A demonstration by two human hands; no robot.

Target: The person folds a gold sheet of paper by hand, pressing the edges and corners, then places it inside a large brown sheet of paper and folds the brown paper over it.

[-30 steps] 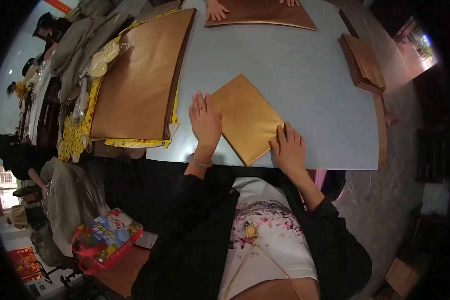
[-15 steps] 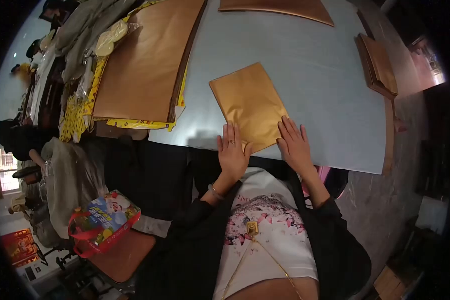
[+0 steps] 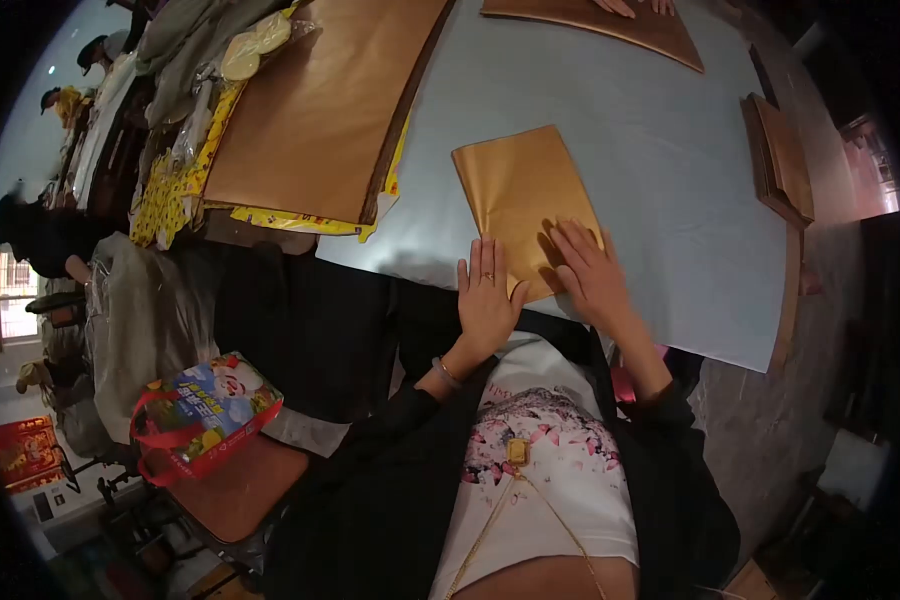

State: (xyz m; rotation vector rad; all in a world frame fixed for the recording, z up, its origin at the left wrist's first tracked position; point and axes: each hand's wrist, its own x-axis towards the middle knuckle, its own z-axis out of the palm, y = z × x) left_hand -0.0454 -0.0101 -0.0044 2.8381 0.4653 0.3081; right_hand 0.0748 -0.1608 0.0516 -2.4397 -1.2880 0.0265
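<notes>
Over golden paper [image 3: 530, 185], right hand [image 3: 592, 277] farther inward.

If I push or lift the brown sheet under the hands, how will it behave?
The brown sheet is probably light, since it looks thin for its breadth. It will likely bend if lifted by a corner, judging by the soft rippling near its left edge. It may slide rather than tip, lying low on a smooth-looking table.
</notes>
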